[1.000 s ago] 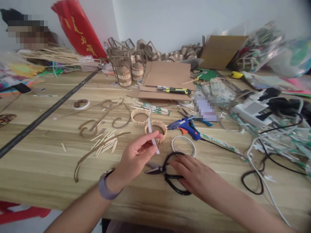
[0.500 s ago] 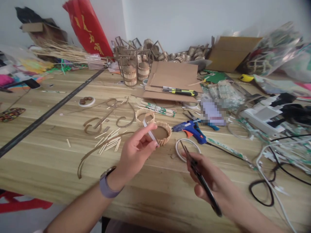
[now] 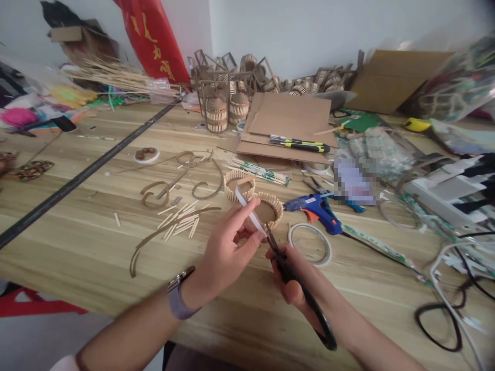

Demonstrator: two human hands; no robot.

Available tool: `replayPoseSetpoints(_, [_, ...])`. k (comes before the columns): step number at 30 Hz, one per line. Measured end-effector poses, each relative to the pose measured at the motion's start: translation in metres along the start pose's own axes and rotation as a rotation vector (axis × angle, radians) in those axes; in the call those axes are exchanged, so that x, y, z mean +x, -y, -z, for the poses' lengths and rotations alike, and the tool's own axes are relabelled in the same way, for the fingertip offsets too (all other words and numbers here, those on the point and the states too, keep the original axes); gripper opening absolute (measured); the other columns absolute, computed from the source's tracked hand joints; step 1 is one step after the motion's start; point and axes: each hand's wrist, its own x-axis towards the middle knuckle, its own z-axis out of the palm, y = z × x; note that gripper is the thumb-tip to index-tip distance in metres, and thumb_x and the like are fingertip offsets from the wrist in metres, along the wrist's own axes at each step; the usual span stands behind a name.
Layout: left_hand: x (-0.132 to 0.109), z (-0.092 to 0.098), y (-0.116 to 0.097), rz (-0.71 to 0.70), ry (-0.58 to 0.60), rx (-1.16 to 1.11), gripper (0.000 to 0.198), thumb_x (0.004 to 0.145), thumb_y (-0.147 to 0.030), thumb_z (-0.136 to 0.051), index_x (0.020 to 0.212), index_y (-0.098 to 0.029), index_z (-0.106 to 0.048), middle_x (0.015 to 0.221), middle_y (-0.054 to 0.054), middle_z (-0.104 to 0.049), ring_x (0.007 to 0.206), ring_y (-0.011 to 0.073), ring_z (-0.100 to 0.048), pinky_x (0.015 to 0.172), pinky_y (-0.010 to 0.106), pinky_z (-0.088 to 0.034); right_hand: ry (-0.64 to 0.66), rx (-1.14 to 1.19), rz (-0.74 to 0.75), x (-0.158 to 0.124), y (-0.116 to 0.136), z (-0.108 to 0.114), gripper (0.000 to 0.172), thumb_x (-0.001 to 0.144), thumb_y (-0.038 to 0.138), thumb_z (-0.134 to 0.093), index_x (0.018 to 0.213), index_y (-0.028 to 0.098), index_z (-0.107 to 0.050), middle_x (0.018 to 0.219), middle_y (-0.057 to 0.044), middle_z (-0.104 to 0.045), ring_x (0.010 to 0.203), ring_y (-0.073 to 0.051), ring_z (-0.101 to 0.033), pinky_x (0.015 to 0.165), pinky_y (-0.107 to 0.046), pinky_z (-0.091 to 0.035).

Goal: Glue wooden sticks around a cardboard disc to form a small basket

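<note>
Between thumb and fingers, my left hand (image 3: 232, 242) pinches a narrow white strip (image 3: 249, 210) whose far end has a tan part. My right hand (image 3: 305, 283) is wrapped round black-handled scissors (image 3: 284, 268). The blade tips are at the strip's near end, close to my left fingertips; whether they touch it I cannot tell. Just beyond the left hand stand two rings edged with short wooden sticks, a nearer ring (image 3: 275, 216) and a farther ring (image 3: 228, 191). A roll of white tape (image 3: 328, 252) lies to the right of the scissors.
A blue glue gun (image 3: 319, 210) lies beyond the tape, its cord running right. Loose sticks (image 3: 181, 221) and curled brown strips (image 3: 154, 229) are on the left. Farther back are cardboard sheets (image 3: 290, 113) with utility knives (image 3: 299, 144). A power strip (image 3: 441, 193) and cables occupy the right.
My right hand has brought the scissors left and up to the white strip's near end. My left hand still pinches the strip. The whole view has shifted slightly.
</note>
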Motion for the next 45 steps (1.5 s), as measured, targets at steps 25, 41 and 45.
replayPoseSetpoints(25, [-0.003,-0.004,-0.006,0.023,0.032,0.013,0.050,0.087,-0.013,-0.058,0.136,-0.023,-0.053,0.118,0.008,-0.060,0.079,0.0121,-0.062,0.073,0.025,-0.057,0.027,0.017,-0.072,-0.002,-0.006,-0.004,0.072,0.080,0.085,-0.035,0.102,0.018,-0.050,0.065,0.005,-0.041,0.048,-0.009,-0.034,0.041,-0.022,-0.031])
replayPoseSetpoints(41, [-0.004,-0.003,-0.006,0.032,0.046,0.037,0.052,0.087,-0.013,-0.058,0.137,-0.024,-0.051,0.118,0.008,-0.060,0.078,0.0121,-0.062,0.070,0.025,-0.057,0.005,-0.022,-0.106,-0.002,-0.010,-0.006,0.075,0.075,0.090,-0.033,0.097,0.020,-0.051,0.065,0.005,-0.042,0.046,-0.008,-0.034,0.037,-0.020,-0.031])
replayPoseSetpoints(45, [-0.003,-0.003,-0.007,0.035,0.049,0.024,0.052,0.087,-0.014,-0.059,0.137,-0.025,-0.052,0.117,0.007,-0.060,0.078,0.0122,-0.062,0.071,0.025,-0.057,-0.002,-0.028,-0.101,-0.002,-0.014,-0.006,0.072,0.077,0.088,-0.036,0.096,0.020,-0.052,0.064,0.005,-0.042,0.047,-0.009,-0.035,0.037,-0.020,-0.031])
